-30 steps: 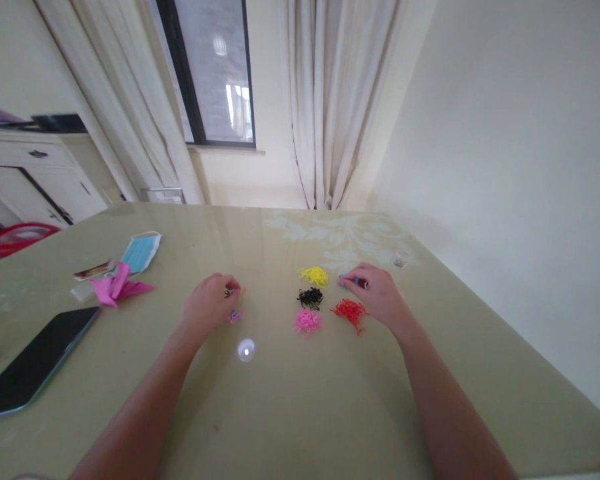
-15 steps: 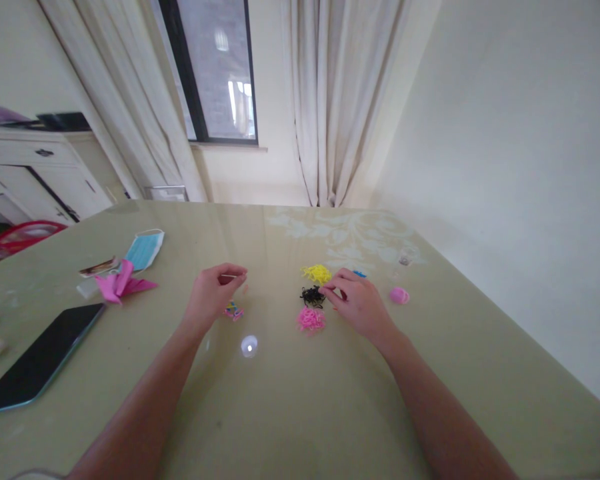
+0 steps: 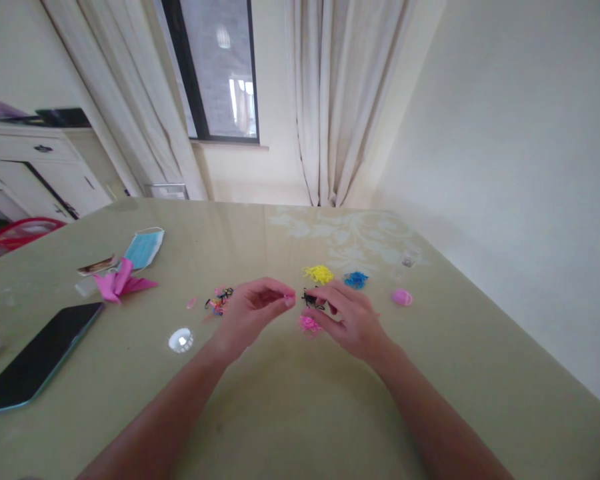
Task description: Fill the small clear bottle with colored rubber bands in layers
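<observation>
My left hand [image 3: 253, 313] is closed in a pinch, thumb against forefinger. A hint of pink shows at its fingertips, but what they hold is too small to make out. Close by, my right hand [image 3: 350, 320] has thumb and forefinger apart, over the small piles of bands. Between its fingers lies a pile of black rubber bands [image 3: 310, 300], partly covered. Pink rubber bands [image 3: 309, 325] are heaped just below, by the right thumb. Yellow rubber bands [image 3: 319, 274] and blue rubber bands [image 3: 355, 280] lie beyond. Mixed-colour bands [image 3: 216, 304] lie left of my left hand, partly hidden.
A pink rounded object [image 3: 401, 297] and a small clear item [image 3: 409, 259] lie right. At left are a folded pink paper shape [image 3: 123, 283], a blue face mask [image 3: 144, 249] and a dark tablet-like device [image 3: 40, 353]. A bright round spot [image 3: 181, 340] shows on the glossy table [image 3: 290, 413].
My left hand has moved right, close to my right hand, uncovering more mixed bands. My right hand's pinch has opened, and the blue pile shows more fully. The bright spot appears further left.
</observation>
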Action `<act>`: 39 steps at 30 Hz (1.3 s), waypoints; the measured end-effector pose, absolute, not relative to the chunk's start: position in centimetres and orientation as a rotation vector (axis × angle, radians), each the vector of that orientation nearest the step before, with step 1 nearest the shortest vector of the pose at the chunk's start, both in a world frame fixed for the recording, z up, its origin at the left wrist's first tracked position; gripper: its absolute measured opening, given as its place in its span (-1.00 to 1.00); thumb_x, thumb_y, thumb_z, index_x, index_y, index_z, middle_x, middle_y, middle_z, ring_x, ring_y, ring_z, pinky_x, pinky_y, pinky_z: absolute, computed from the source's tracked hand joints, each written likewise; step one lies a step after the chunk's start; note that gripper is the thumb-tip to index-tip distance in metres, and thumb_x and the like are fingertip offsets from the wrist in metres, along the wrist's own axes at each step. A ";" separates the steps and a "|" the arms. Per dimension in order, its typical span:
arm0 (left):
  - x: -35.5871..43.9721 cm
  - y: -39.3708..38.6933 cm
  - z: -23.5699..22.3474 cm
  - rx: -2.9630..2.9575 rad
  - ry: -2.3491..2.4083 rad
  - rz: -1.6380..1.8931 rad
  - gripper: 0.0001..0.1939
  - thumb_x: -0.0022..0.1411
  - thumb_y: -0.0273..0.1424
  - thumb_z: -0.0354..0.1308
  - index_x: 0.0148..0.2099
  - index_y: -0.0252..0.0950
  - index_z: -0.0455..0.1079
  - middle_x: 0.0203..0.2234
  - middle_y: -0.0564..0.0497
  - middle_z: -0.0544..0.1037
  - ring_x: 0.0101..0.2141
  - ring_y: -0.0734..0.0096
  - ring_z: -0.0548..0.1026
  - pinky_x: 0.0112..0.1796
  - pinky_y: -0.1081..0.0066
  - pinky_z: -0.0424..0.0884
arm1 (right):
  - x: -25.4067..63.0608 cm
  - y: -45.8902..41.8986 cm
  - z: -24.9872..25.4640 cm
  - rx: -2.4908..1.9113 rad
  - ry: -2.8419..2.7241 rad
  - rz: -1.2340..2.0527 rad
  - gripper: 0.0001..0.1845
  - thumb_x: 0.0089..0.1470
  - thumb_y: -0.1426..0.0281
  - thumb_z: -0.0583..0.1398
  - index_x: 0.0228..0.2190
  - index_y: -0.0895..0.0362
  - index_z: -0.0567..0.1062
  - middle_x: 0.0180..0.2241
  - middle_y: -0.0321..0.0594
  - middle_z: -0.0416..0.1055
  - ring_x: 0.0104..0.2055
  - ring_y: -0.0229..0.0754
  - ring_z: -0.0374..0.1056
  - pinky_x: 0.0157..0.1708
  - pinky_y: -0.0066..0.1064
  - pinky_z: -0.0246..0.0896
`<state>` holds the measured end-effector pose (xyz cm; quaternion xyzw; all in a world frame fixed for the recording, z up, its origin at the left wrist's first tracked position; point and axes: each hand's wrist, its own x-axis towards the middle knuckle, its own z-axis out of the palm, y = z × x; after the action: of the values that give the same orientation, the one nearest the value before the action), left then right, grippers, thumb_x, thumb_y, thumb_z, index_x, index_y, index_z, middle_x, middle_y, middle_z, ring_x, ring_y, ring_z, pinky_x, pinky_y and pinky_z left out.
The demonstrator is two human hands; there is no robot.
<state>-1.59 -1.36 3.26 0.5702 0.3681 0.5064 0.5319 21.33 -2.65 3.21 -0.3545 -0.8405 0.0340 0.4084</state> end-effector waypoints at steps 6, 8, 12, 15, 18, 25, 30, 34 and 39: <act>-0.6 -2.4 3.0 1.344 0.721 1.131 -0.83 0.19 -0.31 0.48 -0.25 -0.30 0.64 -0.33 -0.04 0.72 -0.29 0.40 0.64 -0.20 0.44 0.58 | 20.4 -3.7 3.1 -0.773 -2.161 -0.072 -0.82 0.45 0.35 0.15 -0.20 0.13 0.53 -0.32 -0.14 0.57 -0.30 -0.14 0.45 -0.26 -0.33 0.28; -0.8 -2.3 3.1 1.364 0.709 1.110 -0.84 0.20 -0.32 0.47 -0.23 -0.29 0.65 -0.33 -0.04 0.72 -0.29 0.40 0.64 -0.20 0.45 0.58 | 20.5 -3.8 3.1 -0.786 -2.157 -0.049 -0.83 0.45 0.40 0.14 -0.21 0.13 0.52 -0.33 -0.14 0.55 -0.31 -0.14 0.43 -0.26 -0.33 0.27; -1.1 -2.1 3.3 1.399 0.719 1.112 -0.85 0.24 -0.32 0.45 -0.21 -0.28 0.65 -0.33 -0.03 0.71 -0.29 0.44 0.62 -0.21 0.48 0.55 | 20.5 -4.0 3.4 -0.775 -2.094 0.118 -0.79 0.43 0.45 0.13 -0.30 0.11 0.49 -0.41 -0.24 0.46 -0.38 -0.20 0.35 -0.32 -0.36 0.22; -1.2 -2.0 3.4 1.403 0.746 1.142 -0.85 0.24 -0.30 0.45 -0.25 -0.28 0.65 -0.35 -0.01 0.70 -0.32 0.46 0.60 -0.22 0.49 0.53 | 20.4 -4.2 3.7 -0.784 -2.012 0.238 -0.76 0.44 0.44 0.10 -0.31 0.10 0.47 -0.45 -0.28 0.40 -0.40 -0.22 0.31 -0.34 -0.37 0.19; -1.3 -1.9 3.3 1.415 0.773 1.167 -0.84 0.23 -0.29 0.45 -0.20 -0.25 0.66 -0.34 -0.01 0.70 -0.32 0.47 0.60 -0.23 0.50 0.52 | 20.5 -4.2 3.8 -0.810 -1.978 0.297 -0.70 0.47 0.42 0.06 -0.35 0.10 0.45 -0.47 -0.30 0.34 -0.41 -0.22 0.28 -0.36 -0.36 0.15; -0.9 -2.6 2.8 1.462 0.707 1.158 -0.71 0.25 -0.32 0.43 0.02 -0.21 0.65 -0.25 -0.04 0.71 -0.30 0.43 0.59 -0.21 0.44 0.54 | 20.7 -4.0 3.3 -0.768 -2.063 0.385 -0.71 0.47 0.42 0.06 -0.35 0.09 0.42 -0.43 -0.30 0.37 -0.38 -0.24 0.30 -0.33 -0.38 0.12; -0.7 -2.7 3.0 1.465 0.689 1.129 -0.83 0.31 -0.32 0.39 -0.08 -0.25 0.66 -0.26 -0.05 0.69 -0.25 0.40 0.61 -0.17 0.43 0.52 | 20.7 -4.0 3.2 -0.765 -2.137 0.499 -0.69 0.49 0.38 0.02 -0.27 0.10 0.49 -0.36 -0.26 0.46 -0.32 -0.22 0.36 -0.26 -0.37 0.18; -0.8 -2.7 3.2 1.459 0.705 1.139 -0.85 0.28 -0.31 0.41 -0.20 -0.29 0.63 -0.34 -0.03 0.65 -0.30 0.42 0.58 -0.22 0.45 0.50 | 20.9 -4.1 3.1 -0.775 -2.127 0.501 -0.67 0.50 0.36 0.02 -0.29 0.10 0.49 -0.37 -0.25 0.46 -0.32 -0.21 0.36 -0.27 -0.36 0.19; -0.6 -2.9 3.4 1.445 0.724 1.166 -0.83 0.27 -0.30 0.42 -0.25 -0.30 0.59 -0.39 0.01 0.63 -0.35 0.47 0.56 -0.27 0.48 0.47 | 20.9 -4.1 3.1 -0.760 -2.093 0.423 -0.70 0.48 0.40 0.05 -0.32 0.10 0.47 -0.40 -0.28 0.41 -0.36 -0.23 0.31 -0.31 -0.37 0.14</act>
<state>-0.58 -2.87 3.44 0.6087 0.3050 0.4913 0.5433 20.86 -4.09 3.10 -0.3038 -0.8364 0.1689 0.4238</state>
